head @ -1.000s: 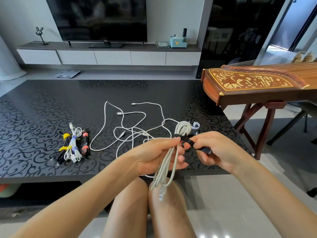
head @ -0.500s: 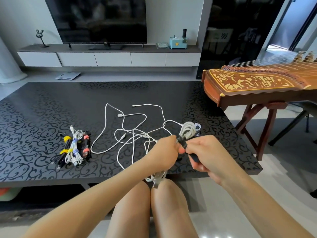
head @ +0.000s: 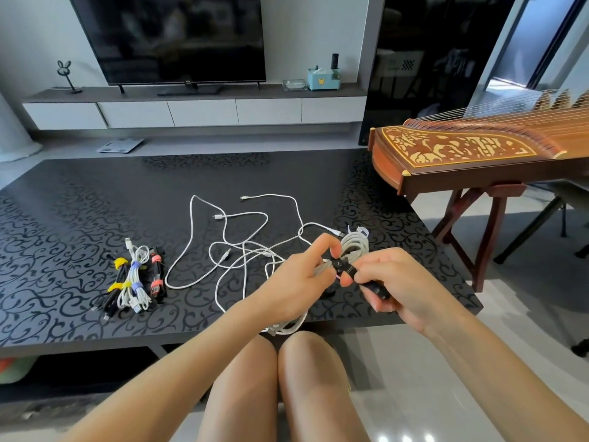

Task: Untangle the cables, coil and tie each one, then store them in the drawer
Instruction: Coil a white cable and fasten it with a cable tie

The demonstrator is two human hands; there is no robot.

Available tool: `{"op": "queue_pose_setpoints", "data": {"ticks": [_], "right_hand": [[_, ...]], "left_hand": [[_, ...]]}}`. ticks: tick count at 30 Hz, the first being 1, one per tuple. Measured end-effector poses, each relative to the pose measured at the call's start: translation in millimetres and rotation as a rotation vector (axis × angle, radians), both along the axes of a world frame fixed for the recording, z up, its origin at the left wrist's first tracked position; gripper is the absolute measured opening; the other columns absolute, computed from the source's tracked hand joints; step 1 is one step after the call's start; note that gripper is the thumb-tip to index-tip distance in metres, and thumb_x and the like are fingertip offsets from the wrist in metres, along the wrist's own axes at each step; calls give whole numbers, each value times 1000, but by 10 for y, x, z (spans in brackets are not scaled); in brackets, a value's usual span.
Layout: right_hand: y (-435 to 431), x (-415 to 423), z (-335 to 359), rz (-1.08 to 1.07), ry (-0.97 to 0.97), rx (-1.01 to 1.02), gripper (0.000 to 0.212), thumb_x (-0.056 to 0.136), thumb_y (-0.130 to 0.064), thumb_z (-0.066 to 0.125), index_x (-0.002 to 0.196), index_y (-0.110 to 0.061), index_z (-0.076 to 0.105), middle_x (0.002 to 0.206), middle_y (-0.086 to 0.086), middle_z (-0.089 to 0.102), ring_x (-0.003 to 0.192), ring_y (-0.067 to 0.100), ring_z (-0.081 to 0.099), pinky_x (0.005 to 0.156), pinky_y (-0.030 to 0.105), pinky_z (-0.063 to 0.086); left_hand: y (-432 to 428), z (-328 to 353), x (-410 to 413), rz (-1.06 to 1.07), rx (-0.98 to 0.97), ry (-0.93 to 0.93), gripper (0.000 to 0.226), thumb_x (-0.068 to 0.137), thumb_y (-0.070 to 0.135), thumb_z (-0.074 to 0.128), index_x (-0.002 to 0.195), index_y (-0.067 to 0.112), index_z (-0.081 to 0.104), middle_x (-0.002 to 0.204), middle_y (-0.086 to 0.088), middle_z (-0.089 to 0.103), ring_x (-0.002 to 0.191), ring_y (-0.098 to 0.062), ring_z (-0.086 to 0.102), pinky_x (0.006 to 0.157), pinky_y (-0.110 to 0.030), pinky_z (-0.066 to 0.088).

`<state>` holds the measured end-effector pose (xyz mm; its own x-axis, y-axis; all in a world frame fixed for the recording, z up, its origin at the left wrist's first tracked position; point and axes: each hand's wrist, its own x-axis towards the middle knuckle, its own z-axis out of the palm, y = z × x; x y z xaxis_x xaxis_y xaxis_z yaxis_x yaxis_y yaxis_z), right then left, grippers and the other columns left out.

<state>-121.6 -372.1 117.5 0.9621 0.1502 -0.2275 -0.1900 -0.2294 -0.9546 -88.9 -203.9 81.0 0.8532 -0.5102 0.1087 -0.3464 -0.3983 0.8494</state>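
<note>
bundles [head: 135,279] lie tied on the table [head: 63,218]; left hand [head: 298,277] clamps the coiled white cable [head: 355,250], right hand [head: 390,282] pinches its black strap [head: 345,268]; tangled white cables [head: 242,244] remain.

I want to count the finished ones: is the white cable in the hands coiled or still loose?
Coiled. The white cable lies in bunched loops between left hand and right hand, a black strap around its middle.

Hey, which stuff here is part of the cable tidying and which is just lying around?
Part of the job:
coiled white cable in both hands
black strap going round it
loose white cables on the table
tied bundles

Just lying about:
zither
TV
blue box
scale
</note>
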Motion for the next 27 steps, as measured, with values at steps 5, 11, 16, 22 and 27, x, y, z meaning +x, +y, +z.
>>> {"op": "queue_pose_setpoints", "data": {"ticks": [5,11,16,22,27], "right_hand": [[-11,-19,17,7,-9,26,22,83,3,46,76,9,66,41,10,39,37,11,33,38,19,21],[-57,-78,45,54,-46,6,26,85,0,49,76,-5,73,44,10,46,42,11,38,39,20,25],[-119,-160,13,86,-67,-29,27,88,-1,50,82,-9,75,45,8,53,42,10,40,41,17,33],[-140,-228,-117,52,-133,21,18,88,-18,62,75,-11,73,47,7,59,37,11,42,40,18,33],[-160,-192,-234,-37,-222,-66,22,85,-28,66,66,-21,74,43,2,46,38,11,34,40,15,28]], "left_hand": [[-43,6,-40,45,49,-40,20,93,28,49,92,39,32,58,-1,37,47,-9,28,45,-19,26],[-34,38,-61,131,64,37,15,98,27,45,87,16,44,60,6,54,46,-3,43,53,-20,39],[28,128,-97,57,-28,171,25,99,15,45,81,1,55,69,2,65,63,-11,62,69,-29,57],[-5,246,-155,74,-287,368,28,101,14,42,76,6,52,51,4,41,43,-9,35,42,-19,33],[-26,330,-144,25,-380,555,31,102,15,38,72,9,47,48,7,29,39,-5,22,37,-15,19]]}}
